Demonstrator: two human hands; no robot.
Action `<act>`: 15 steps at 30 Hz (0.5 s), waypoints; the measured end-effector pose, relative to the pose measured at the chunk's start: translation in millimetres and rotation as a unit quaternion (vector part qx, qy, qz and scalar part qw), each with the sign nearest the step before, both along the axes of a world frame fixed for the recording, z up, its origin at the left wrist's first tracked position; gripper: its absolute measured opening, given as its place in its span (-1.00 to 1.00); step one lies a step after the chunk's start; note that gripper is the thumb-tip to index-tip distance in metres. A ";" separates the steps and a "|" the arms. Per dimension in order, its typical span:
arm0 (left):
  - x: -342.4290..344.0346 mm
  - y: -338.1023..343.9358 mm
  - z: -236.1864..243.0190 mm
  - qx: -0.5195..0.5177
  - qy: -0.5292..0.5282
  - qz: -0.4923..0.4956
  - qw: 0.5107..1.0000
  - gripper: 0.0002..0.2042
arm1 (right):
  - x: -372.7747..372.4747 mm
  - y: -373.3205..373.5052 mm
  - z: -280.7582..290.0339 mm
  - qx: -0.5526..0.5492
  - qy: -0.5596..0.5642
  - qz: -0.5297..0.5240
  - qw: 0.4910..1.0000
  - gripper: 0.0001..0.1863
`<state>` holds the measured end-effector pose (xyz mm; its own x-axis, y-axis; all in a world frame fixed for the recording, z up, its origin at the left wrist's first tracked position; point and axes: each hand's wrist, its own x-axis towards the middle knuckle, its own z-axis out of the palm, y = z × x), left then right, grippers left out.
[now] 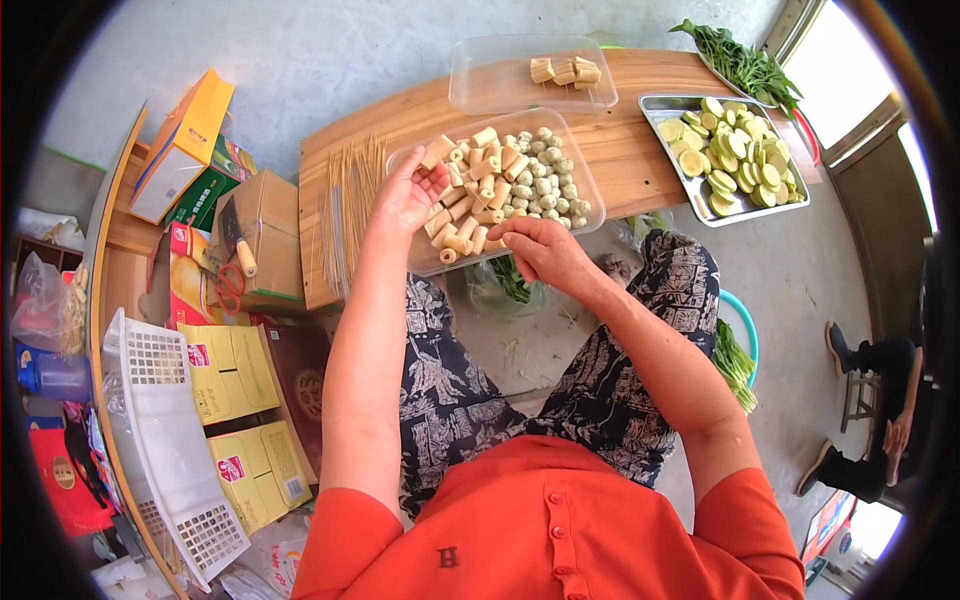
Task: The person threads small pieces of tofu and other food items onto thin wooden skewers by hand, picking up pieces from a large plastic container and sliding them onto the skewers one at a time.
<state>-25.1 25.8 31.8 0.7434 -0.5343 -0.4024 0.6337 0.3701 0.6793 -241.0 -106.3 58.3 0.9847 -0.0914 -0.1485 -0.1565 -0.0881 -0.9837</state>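
Nearest my camera: orange-red shirt (pixel 500 520), then dark patterned trousers (pixel 445 370), knees apart toward the table (pixel 622 150). Right hand (pixel 548 252) is over the near side of the clear tray (pixel 598 195), back up, index finger pointing left, right at the pale rolls (pixel 500 192). I can't tell if those fingers pinch anything. Left hand (pixel 406 195) is at the tray's left rim, palm up, fingers half curled, thumb by one roll; I can't confirm a grip there either. Rolls are heaped in the tray's left half, round greenish balls (pixel 545 185) in its right. Thin sticks (pixel 345 205) lie on the table just left of it. Farther right I have a metal tray (pixel 740 209) with pale green slices (pixel 740 155). Beyond: second clear container (pixel 490 80), cut pieces (pixel 565 72) at its right end. Leafy greens (pixel 735 62) at the far right corner.
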 end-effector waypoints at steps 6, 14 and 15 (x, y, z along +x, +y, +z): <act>0.1 -0.4 -0.7 0.001 -0.005 -0.010 1.000 -0.73 | 0.2 -0.8 -2.6 -0.005 0.006 -0.002 1.000 -0.75; -0.7 -1.6 -4.7 0.001 -0.004 -0.005 1.000 -0.76 | 0.8 -0.2 -4.7 -0.006 -0.005 -0.015 1.000 -0.77; -1.2 -2.9 -3.8 -0.002 -0.008 -0.006 1.000 -0.77 | 1.2 -0.6 -4.8 -0.013 -0.001 -0.011 1.000 -0.76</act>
<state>-26.3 22.9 28.0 0.7425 -0.5458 -0.3882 0.6278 0.3653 0.6873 -239.8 -106.9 53.5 0.9826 -0.1178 -0.1434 -0.1565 -0.1109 -0.9814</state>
